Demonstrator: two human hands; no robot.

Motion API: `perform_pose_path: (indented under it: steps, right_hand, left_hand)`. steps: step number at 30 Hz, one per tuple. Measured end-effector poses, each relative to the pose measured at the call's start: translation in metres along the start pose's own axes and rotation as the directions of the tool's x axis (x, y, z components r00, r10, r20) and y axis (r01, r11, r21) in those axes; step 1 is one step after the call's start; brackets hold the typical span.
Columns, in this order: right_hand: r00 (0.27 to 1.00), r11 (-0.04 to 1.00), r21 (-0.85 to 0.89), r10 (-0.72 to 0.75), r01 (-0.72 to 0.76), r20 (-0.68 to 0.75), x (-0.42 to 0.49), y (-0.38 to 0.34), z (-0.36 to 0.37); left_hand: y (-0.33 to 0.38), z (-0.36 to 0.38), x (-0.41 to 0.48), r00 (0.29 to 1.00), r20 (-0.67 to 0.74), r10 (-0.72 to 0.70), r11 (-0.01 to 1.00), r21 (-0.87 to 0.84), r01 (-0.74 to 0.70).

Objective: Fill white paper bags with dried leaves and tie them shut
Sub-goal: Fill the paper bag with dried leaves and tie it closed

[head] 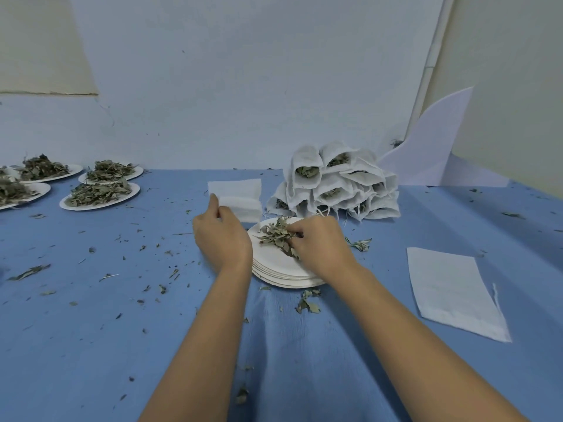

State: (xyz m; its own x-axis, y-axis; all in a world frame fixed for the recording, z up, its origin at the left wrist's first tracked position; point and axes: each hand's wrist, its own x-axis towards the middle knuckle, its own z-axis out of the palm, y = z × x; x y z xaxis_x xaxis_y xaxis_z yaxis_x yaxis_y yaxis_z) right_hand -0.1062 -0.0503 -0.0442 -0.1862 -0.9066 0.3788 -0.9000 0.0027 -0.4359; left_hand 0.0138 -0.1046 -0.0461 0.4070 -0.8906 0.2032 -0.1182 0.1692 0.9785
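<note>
Right fingers [295,230] clutch leaves [274,235]; left fingers [214,203] pinch bag [240,192].

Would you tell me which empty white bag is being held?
The bag pinched by the left hand, beside the filled pile; the other empty bag lies flat, untouched, at right.

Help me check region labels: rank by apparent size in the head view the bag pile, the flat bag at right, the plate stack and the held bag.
1. bag pile and flat bag: about alike; flat bag is nearer, so unranked.
2. plate stack, partly covered.
3. held bag.
</note>
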Motion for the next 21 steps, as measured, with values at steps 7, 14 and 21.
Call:
perform_pose_path:
  steps: [7, 14, 21]
  right_hand:
    - [0.991, 0.801, 0.586, 0.133, -0.124, 0.028, 0.004, 0.013, -0.025]
    - [0.997, 0.552, 0.832, 0.065, -0.060, 0.029, 0.002, 0.002, -0.032]
    - [0.996, 0.648, 0.758, 0.085, -0.079, 0.032, 0.003, 0.012, -0.024]
  left_hand:
    - [0.008, 0.007, 0.009, 0.995, 0.052, 0.082, 0.990, 0.110, -0.087]
    - [0.015, 0.012, -0.006, 0.938, 0.177, 0.298, 0.925, 0.190, -0.330]
    - [0.013, 0.008, -0.013, 0.892, 0.333, 0.305, 0.912, 0.167, -0.374]
